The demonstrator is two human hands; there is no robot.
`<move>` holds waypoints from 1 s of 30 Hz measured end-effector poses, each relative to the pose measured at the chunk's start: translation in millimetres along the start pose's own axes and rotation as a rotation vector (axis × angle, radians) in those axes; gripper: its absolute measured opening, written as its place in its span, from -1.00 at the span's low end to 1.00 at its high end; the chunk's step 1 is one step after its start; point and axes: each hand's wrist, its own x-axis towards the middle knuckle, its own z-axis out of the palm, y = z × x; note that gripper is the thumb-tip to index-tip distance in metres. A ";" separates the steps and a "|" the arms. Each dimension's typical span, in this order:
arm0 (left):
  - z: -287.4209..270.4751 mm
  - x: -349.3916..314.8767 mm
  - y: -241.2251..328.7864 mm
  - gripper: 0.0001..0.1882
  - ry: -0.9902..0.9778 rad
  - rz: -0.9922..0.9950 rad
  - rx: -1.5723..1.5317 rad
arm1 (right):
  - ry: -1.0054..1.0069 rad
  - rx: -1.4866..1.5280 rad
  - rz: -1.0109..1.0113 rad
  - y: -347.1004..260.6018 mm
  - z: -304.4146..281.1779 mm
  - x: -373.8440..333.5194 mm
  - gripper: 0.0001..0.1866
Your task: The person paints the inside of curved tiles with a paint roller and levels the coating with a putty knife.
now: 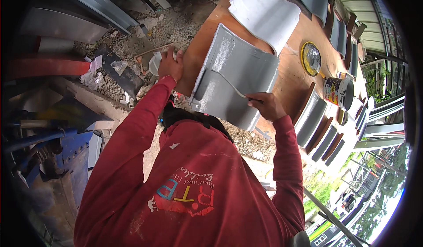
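Note:
My right hand (268, 106) is closed on the handle of a small paint roller. Its thin bent wire (231, 84) reaches left over a curved roof tile (240, 70) coated in wet, glossy grey. The roller's head blends into the grey near the tile's left side, so its outline is hard to make out. Left of that tile, past the table's edge, my left hand (171, 65) has its fingers curled at a white plastic container (155, 62) and appears to grip it. Part of the container is hidden behind the hand.
A white-coated tile (264, 15) lies beyond the grey one on the wooden table (291, 66). To the right are a round yellow-rimmed lid (311, 58), a paint can (338, 92) and several grey tiles (310, 117). Metal sheets (66, 24) and rubble (119, 48) lie left; blue machinery (72, 159) stands lower left.

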 end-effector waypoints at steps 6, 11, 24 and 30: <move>-3.0 -5.1 -2.8 -0.34 -0.015 -0.071 0.003 | -0.034 -0.245 0.039 1.2 -28.3 -12.9 -0.72; -2.1 -9.1 -3.1 -0.32 -0.027 -0.095 0.010 | -0.086 -0.492 0.194 2.4 -86.2 -63.9 -0.74; 39.9 39.7 -62.7 -0.25 -0.041 -0.013 0.052 | 0.081 -0.502 0.161 20.0 -145.6 -111.6 -0.68; 14.5 9.8 -25.9 -0.33 -0.028 -0.067 -0.002 | 0.002 -0.588 0.069 9.0 -79.2 -11.5 -0.72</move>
